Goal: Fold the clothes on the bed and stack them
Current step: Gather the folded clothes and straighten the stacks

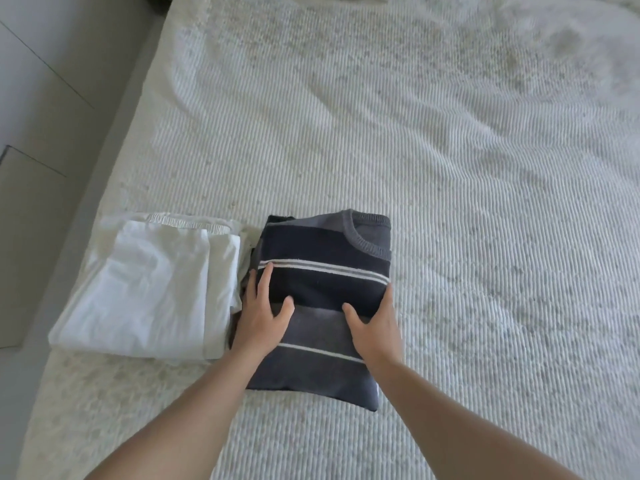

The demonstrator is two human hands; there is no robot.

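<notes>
Evidently the folded striped sweater (322, 299) lay on the bed (450, 168), touching the folded white garment (145, 289) at its 9 o'clock. Left hand (261, 313) and right hand (374, 327) flanked it, fingers relaxed, grasping nothing. Being soft, limp knit, it probably needed support under both side edges.

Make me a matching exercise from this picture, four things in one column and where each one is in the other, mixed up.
Things:
1. Folded navy and grey striped knit sweater
2. Folded white cotton garment
3. Left hand
4. Right hand

Places:
A. At the sweater's right edge
B. Near the bed's left edge
C. At the sweater's left edge
D. In the middle, between both hands

Pairs: 1-D, 2-B, 3-C, 4-A
</notes>
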